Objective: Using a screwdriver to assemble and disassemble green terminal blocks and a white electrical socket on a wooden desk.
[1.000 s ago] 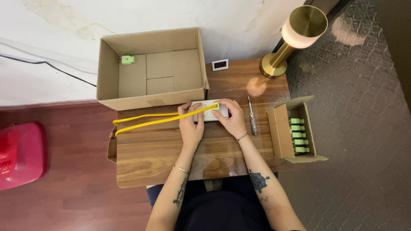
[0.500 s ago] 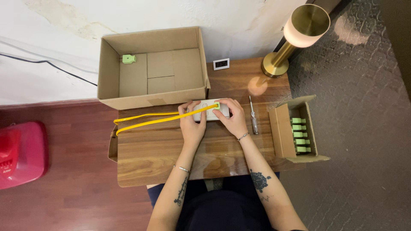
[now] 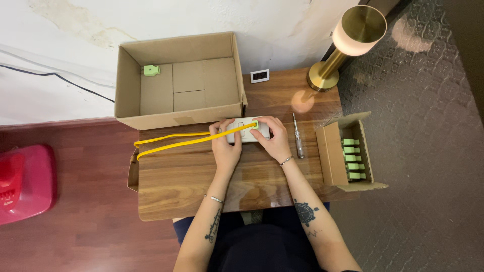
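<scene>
My left hand (image 3: 225, 149) and my right hand (image 3: 273, 139) both grip a small white rectangular device (image 3: 242, 130) lying on the wooden table (image 3: 191, 181). A small green piece (image 3: 255, 124) sits at the device's top right corner, under my right fingertips. A looped yellow cable (image 3: 176, 141) runs from that green piece leftward across the table to its left edge.
A large open cardboard box (image 3: 181, 83) with one green piece (image 3: 150, 70) inside stands behind the device. A screwdriver (image 3: 298, 137) lies right of my hands. A small cardboard box (image 3: 348, 153) holds several green pieces. A brass lamp (image 3: 348, 38), a small display (image 3: 259, 75) and a red object (image 3: 22, 184) are nearby.
</scene>
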